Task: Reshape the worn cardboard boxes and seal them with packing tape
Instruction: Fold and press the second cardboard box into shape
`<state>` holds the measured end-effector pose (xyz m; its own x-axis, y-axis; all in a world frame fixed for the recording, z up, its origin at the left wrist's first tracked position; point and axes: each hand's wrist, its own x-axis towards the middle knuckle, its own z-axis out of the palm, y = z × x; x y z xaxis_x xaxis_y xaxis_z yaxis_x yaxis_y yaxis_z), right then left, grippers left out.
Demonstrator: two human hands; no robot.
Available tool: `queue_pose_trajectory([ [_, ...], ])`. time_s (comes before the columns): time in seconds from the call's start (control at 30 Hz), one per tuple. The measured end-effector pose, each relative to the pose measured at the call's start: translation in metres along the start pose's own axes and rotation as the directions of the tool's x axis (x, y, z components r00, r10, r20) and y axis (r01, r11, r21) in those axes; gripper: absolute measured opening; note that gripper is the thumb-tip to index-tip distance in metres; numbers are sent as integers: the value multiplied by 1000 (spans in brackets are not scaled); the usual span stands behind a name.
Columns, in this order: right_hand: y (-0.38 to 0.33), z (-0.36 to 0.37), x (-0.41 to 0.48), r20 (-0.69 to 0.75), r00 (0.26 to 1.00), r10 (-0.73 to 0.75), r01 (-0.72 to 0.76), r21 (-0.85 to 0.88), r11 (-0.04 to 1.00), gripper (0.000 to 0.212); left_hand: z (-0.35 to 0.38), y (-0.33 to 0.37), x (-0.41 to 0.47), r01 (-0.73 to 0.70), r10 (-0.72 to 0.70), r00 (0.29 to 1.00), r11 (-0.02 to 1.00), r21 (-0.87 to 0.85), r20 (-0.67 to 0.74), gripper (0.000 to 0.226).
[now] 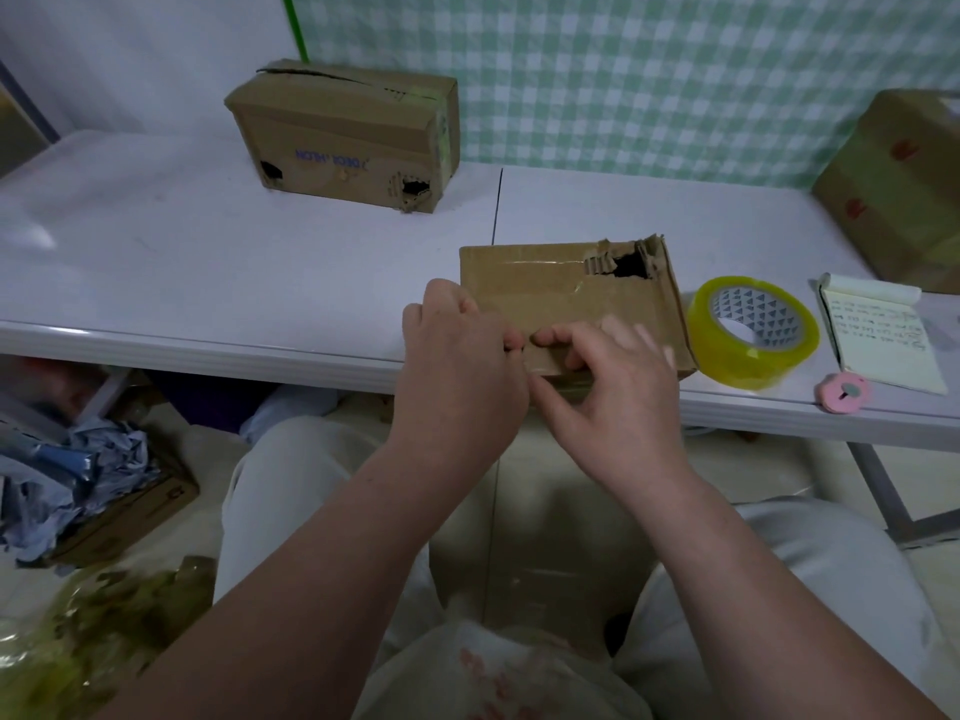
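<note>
Small box (571, 298) at frame centre, flat on the near edge of the white table (208, 262). Brown cardboard, worn; a ragged hole torn in its top at the far right corner, corrugation showing. A glossy strip of old tape runs across the top.

Left hand (457, 356) on the small box's near left corner. Fingers curled tight, tips against the top by the near edge. Thumb hidden, so I cannot tell whether it pinches anything.

Right hand (618, 376) just beside it, slightly blurred. Fingers curled down onto the top, thumb along the front face below: a narrow grip holding the near edge of the small box. The fingertips of the two hands almost meet.

Tape roll (753, 332), clear yellowish, lies flat just right of the small box, close to touching. Further right, a notepad (878, 335) with handwriting; a pink disc (844, 391) at its near corner, by the table edge.

Far box (345, 135), upper left of centre, stands against the back wall. Two holes low on its front, printing upside down, top seam split.

Third box (898, 189) at the right edge, red marks on it, partly cut off.

Green checked cloth (623, 70) behind. Lower left, under the table, a floor box (130, 511) with crumpled blue paper.
</note>
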<state>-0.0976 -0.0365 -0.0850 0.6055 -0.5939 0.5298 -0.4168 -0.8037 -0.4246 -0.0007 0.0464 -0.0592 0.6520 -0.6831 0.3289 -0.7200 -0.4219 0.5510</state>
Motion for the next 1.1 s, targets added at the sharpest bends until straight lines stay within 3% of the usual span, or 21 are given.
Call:
queue_pose_trajectory([
  [0.2,0,2,-3,-2,1000,-5,5,-23,1000,27,8,2,2,157,-157,988,988,0,-14,14],
  [0.67,-1,5,-11,-9,1000,-12,12,-49,999,30,18,2,1,135,-131,990,983,125,-42,22],
  [0.93,-3,3,-9,-35,999,6,-7,-22,1000,29,-12,-15,11,185,-167,982,949,-256,91,12],
  [1.1,-5,3,-7,-42,999,35,-35,-7,999,28,-25,-23,13,206,-129,959,928,-310,250,15],
])
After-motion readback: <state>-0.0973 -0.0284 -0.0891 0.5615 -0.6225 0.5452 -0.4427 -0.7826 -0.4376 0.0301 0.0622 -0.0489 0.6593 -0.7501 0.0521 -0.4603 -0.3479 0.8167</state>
